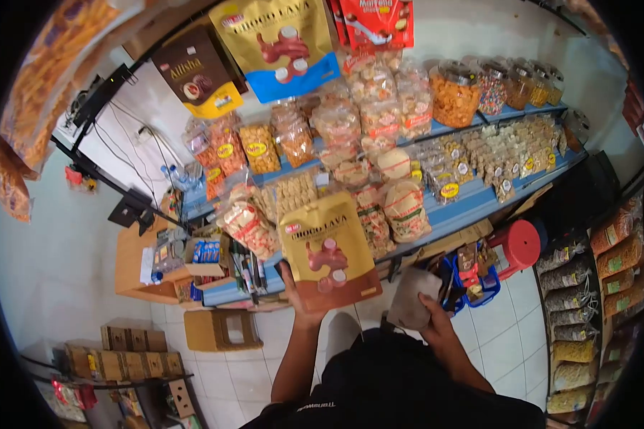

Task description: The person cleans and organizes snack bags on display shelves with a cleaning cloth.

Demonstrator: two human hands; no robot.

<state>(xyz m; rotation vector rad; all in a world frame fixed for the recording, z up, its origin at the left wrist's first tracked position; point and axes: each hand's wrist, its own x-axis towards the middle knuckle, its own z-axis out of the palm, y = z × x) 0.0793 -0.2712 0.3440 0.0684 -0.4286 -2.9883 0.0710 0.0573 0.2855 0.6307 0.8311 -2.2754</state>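
My left hand grips a gold and brown Choco Lava snack pouch from below and holds it upright in front of the blue shelves. My right hand is closed on a grey flat piece that looks like folded cardboard or cloth, held low near my waist. Behind the pouch lie clear bags of snacks on the shelf.
Large Choco Lava and Alisha pouches hang overhead. Jars of snacks line the upper shelf. A red stool and a blue basket stand on the tiled floor, a rack of bagged goods at right, cardboard boxes at left.
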